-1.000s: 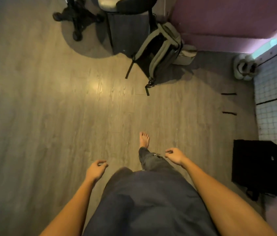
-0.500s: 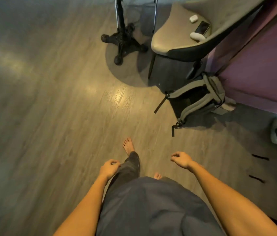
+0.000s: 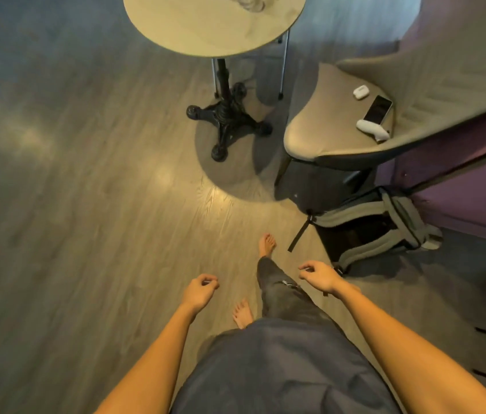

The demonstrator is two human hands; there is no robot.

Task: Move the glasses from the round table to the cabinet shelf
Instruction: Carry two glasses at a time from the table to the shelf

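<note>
The round table [image 3: 206, 31] with a pale top stands at the top of the view on a black cast base [image 3: 225, 124]. Clear glasses [image 3: 244, 2] sit on its far part, cut off by the top edge of the frame. My left hand [image 3: 198, 291] hangs low in front of me, fingers loosely curled, holding nothing. My right hand [image 3: 319, 276] is a little higher and to the right, fingers also loosely curled and empty. Both hands are far short of the table. The cabinet shelf is not in view.
A beige chair [image 3: 340, 124] stands right of the table with a phone [image 3: 377, 110], an earbud case [image 3: 360, 92] and a white object on its seat. A grey backpack [image 3: 379, 231] lies on the wooden floor under it. A purple wall runs along the right.
The view has tilted up and moved forward: the round table and glasses have come into view, the chair and backpack have shifted down and right. Both hands stay empty and swing slightly.
</note>
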